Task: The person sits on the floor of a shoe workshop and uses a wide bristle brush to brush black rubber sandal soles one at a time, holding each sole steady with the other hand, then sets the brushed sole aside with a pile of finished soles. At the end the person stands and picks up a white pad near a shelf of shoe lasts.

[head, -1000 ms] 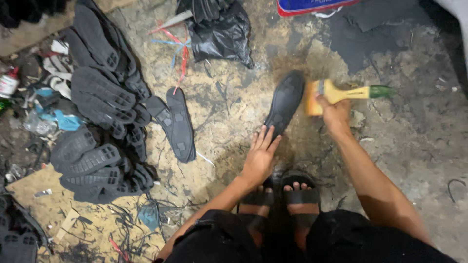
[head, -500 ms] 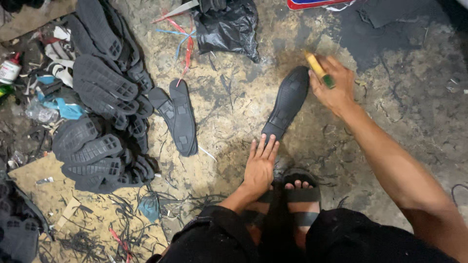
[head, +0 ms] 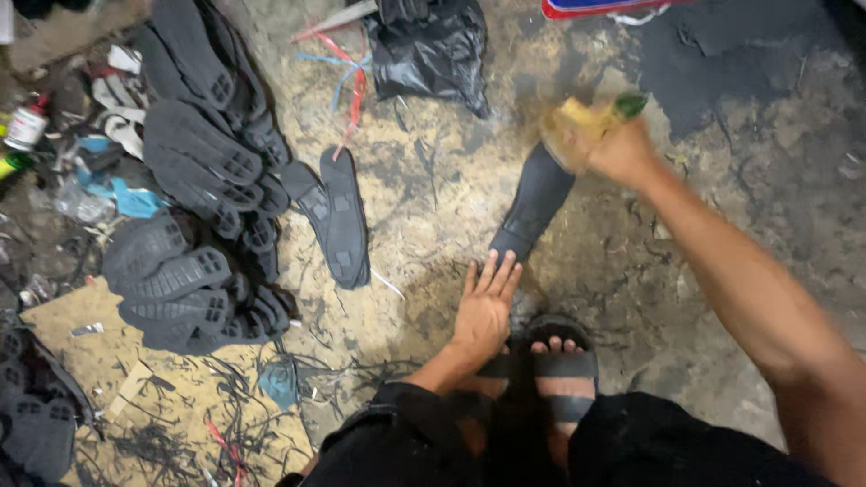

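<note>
A black shoe sole [head: 534,206] lies flat on the dirty floor in front of my sandalled feet. My left hand [head: 485,303] rests flat, fingers together, pressing on the near end of that sole. My right hand [head: 621,151] is closed on a yellow brush with a green handle [head: 586,122], blurred by motion, over the far end of the sole.
A pile of black soles [head: 194,189] lies at the left, with two more soles [head: 336,215] flat beside it. A black plastic bag [head: 424,50] sits at the top. Scraps, bottles and rubber trimmings litter the left and near floor.
My right hand has swept the brush back and forth over the far end of the sole. My left hand has shifted slightly but stays on the sole's near end.
</note>
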Demonstrator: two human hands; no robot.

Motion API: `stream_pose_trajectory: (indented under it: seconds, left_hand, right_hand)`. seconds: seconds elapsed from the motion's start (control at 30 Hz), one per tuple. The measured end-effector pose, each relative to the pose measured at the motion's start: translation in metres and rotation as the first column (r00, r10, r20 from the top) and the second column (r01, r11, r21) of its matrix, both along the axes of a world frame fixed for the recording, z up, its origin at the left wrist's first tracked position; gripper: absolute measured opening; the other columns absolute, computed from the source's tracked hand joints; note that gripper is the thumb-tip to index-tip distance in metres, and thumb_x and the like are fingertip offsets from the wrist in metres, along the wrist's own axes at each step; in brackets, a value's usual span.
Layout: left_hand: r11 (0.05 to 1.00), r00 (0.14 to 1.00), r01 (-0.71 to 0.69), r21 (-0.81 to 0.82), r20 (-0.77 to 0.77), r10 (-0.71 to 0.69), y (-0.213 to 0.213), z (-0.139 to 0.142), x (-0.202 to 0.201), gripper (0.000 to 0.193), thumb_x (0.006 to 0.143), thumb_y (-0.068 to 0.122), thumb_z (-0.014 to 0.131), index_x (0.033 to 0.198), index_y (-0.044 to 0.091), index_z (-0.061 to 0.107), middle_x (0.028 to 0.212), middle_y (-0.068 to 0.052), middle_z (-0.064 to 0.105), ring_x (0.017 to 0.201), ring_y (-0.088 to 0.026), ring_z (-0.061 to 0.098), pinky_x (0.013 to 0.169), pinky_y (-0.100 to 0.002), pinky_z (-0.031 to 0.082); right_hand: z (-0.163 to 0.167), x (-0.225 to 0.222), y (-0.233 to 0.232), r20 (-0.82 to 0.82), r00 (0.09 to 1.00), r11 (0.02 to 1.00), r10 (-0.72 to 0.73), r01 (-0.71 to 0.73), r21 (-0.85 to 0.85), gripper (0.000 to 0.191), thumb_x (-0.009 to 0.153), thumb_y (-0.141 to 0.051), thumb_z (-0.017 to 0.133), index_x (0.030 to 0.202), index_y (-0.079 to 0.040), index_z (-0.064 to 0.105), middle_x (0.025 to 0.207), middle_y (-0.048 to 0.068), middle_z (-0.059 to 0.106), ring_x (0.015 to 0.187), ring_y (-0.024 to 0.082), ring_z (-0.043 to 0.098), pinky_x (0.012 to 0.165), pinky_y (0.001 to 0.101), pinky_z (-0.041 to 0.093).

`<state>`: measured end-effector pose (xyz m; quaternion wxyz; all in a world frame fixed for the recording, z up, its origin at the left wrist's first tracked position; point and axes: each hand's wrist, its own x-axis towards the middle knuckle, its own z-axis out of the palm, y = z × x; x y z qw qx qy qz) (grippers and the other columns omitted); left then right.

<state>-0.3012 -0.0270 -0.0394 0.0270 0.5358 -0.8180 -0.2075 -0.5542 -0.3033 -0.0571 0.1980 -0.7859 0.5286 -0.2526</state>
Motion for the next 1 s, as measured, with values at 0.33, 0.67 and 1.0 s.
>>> stream_pose_trajectory:
  seconds: [0.33, 0.67, 1.0]
  left_hand:
    - [0.997, 0.996, -0.073, -0.029, 0.052, 0.074, 0.013, -0.005, 0.006, 0.075, 0.085, 0.016, 0.057, 0.153, -0.005, 0.037, 0.164, -0.021, 0.032, 0.154, -0.039, 0.021, 0.125, -0.056, 0.01]
    - [0.974, 0.951, -0.225, -0.021, -0.221, 0.215, -0.038, 0.023, 0.0, 0.057, 0.083, 0.026, 0.068, 0.132, -0.001, 0.059, 0.128, -0.022, 0.055, 0.119, -0.04, 0.052, 0.104, -0.051, 0.039]
    - [0.861, 0.586, -0.48, 0.171, -0.667, 0.459, -0.083, 0.042, 0.04, 0.036, 0.107, 0.026, 0.059, 0.13, -0.001, 0.066, 0.103, -0.02, 0.069, 0.085, -0.035, 0.069, 0.078, -0.045, 0.056]
  right_hand:
    - [0.025, 0.067, 0.125, -0.116, 0.918, 0.915, 0.379, -0.353, 0.196, 0.035, 0.092, -0.036, 0.069, 0.115, -0.009, 0.071, 0.11, 0.009, 0.071, 0.101, 0.023, 0.069, 0.089, 0.039, 0.055]
    - [0.028, -0.007, 0.052, 0.706, 0.637, 0.932, -0.308, 0.35, 0.091, 0.033, 0.106, -0.013, 0.079, 0.127, 0.004, 0.06, 0.125, 0.015, 0.067, 0.11, 0.024, 0.065, 0.101, 0.033, 0.052]
    - [0.016, 0.008, 0.161, 0.747, 0.518, 0.908, -0.418, 0.251, 0.335, 0.042, 0.114, -0.012, 0.072, 0.149, 0.003, 0.055, 0.145, 0.01, 0.063, 0.13, 0.02, 0.063, 0.116, 0.0344, 0.051]
